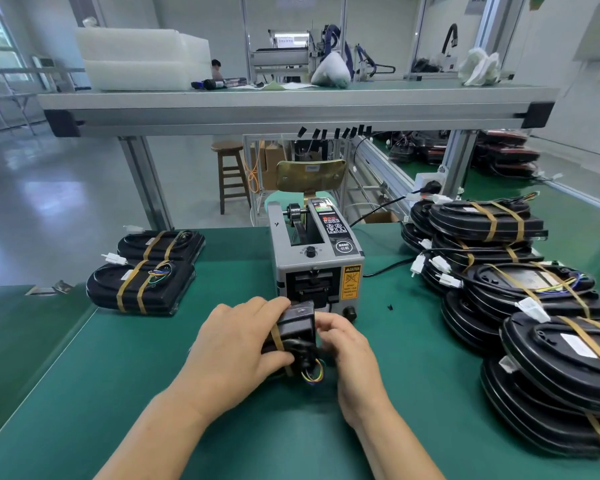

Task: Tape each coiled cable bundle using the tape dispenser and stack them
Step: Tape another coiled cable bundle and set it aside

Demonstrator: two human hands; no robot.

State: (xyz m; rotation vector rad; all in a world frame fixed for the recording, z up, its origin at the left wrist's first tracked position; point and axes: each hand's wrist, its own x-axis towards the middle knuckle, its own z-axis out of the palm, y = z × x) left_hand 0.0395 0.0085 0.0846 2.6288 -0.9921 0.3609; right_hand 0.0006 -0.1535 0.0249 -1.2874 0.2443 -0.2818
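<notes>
A black coiled cable bundle (297, 336) with a tan band and coloured wire ends stands on edge just in front of the grey tape dispenser (314, 258). My left hand (238, 344) grips its left side, fingers over the top. My right hand (342, 341) pinches its right edge near the dispenser's outlet. Two banded bundles (146, 271) lie at the left of the green table (153, 393). Several more are stacked at the right (520, 282).
A raised shelf (291, 105) on aluminium posts spans the bench above the dispenser, with short black tape strips hanging from its edge. The dispenser's power cable (381, 268) runs right toward the stacks. A wooden stool and a chair stand behind the table.
</notes>
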